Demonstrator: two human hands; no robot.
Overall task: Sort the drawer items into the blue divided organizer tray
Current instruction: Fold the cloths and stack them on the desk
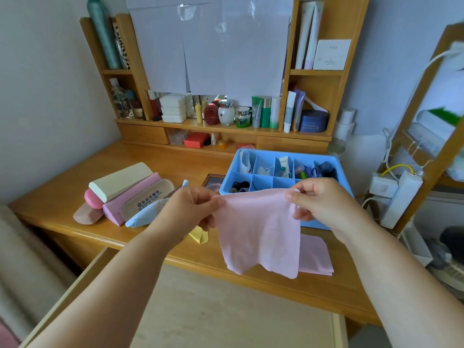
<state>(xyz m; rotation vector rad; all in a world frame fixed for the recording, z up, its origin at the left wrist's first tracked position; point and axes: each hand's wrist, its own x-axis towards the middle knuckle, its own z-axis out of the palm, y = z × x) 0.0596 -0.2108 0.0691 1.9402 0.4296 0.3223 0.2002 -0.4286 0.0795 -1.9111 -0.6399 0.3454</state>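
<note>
Pink cloth (256, 229), blue tray (334, 162), yellow cloth (199, 236), honey-brown desk (62, 197).

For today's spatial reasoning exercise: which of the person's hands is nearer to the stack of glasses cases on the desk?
Left. The left hand pinches the pink cloth just right of the glasses cases; the right hand holds the cloth's other corner, in front of the blue organizer tray.

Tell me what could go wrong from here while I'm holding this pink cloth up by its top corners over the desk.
1. The pink cloth is only pinched at its top corners by the left hand and right hand; it could slip and fall into the open drawer below.
2. Several compartments of the blue organizer tray look full already, so an unfolded cloth may not fit.
3. Its hanging edge might drag the yellow cloth off the desk edge.
</note>
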